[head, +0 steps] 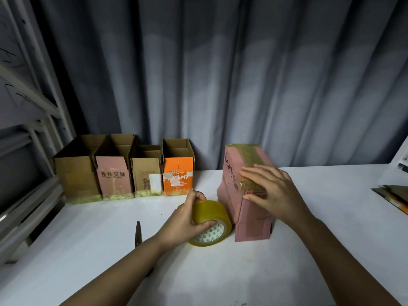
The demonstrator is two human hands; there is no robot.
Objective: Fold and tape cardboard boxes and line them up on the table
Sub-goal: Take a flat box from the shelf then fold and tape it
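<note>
Currently on my white desk (88, 250), listed from near to far.

Item one: roll of clear yellowish tape (212, 224), standing on edge just left of the pink box. My left hand (187, 221) grips it, thumb and fingers curled over the rim and into the core.

Item two: pink box (242, 195), tilted, its lower end on the desk, its taped face turned up and toward the right. A strip of shiny tape runs along that face. Dark lettering runs down the left side panel. My right hand (271, 191) lies flat on the taped face, fingers straight and spread, pressing the tape down.

Item three: scissors (138, 234), closed, lying on the desk left of my left forearm, points toward the far edge; handles hidden behind the arm.

Item four: row of four open-topped boxes at the far left of the desk, touching side by side, tape along their bottom edges. Left to right: plain brown box (75, 173), pink printed box (113, 175), small brown box (146, 173), orange box (177, 175).

Item five: flat cardboard pieces (393, 194) at the right desk edge, partly cut off by the frame.

Backdrop: grey curtain (220, 74).
</note>
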